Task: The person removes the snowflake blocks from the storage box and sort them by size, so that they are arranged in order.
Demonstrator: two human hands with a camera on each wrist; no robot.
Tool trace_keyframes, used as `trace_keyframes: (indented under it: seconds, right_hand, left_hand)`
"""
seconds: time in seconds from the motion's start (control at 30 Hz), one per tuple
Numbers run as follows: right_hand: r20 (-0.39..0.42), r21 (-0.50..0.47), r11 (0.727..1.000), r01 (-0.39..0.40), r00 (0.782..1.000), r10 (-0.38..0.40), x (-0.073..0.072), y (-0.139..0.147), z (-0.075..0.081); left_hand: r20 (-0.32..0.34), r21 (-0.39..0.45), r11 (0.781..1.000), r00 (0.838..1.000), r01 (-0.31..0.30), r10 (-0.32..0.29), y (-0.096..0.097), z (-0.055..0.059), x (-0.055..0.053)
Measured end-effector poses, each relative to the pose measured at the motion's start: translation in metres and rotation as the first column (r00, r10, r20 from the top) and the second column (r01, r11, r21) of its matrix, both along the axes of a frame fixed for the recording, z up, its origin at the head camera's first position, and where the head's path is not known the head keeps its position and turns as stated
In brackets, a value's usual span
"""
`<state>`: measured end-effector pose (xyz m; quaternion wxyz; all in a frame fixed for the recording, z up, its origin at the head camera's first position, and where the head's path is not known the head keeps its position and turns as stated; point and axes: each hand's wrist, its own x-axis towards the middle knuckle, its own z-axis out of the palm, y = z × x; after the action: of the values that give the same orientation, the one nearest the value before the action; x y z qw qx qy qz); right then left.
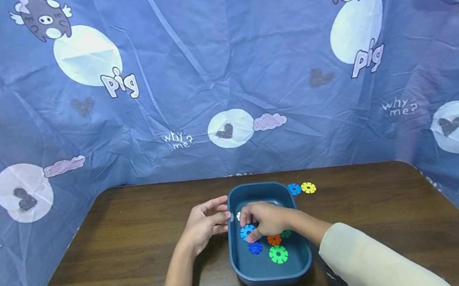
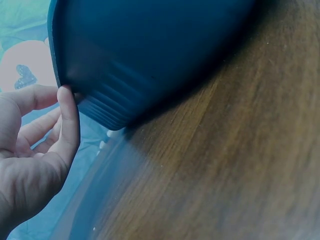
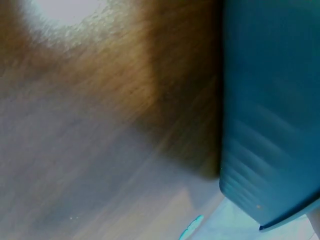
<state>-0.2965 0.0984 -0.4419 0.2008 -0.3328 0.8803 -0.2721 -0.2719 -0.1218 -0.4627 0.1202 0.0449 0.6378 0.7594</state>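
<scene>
A dark blue plastic bin stands on the table. My left hand grips its left rim; in the left wrist view the thumb and a finger meet at the rim. Inside the bin is my right hand, holding a light blue snowflake disc between thumb and fingertips. Near it lie a dark blue disc, an orange disc, a bright green disc and a dark green disc. A white disc is partly hidden by my fingers. The right wrist view misses the right hand's work.
Beyond the bin's far right corner, a blue disc and a yellow disc lie on the brown wooden table. A blue printed curtain hangs behind the table and at both sides.
</scene>
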Motion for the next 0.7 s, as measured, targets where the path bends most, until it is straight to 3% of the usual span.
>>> trace_keyframes:
  seconds: [0.7]
  right_hand:
    - [0.04, -0.148, 0.989, -0.017, 0.999, 0.024, -0.012, 0.013, 0.011]
  left_hand:
    - [-0.001, -0.01, 1.0, 1.0, -0.003, 0.003, 0.0, 0.001, -0.001]
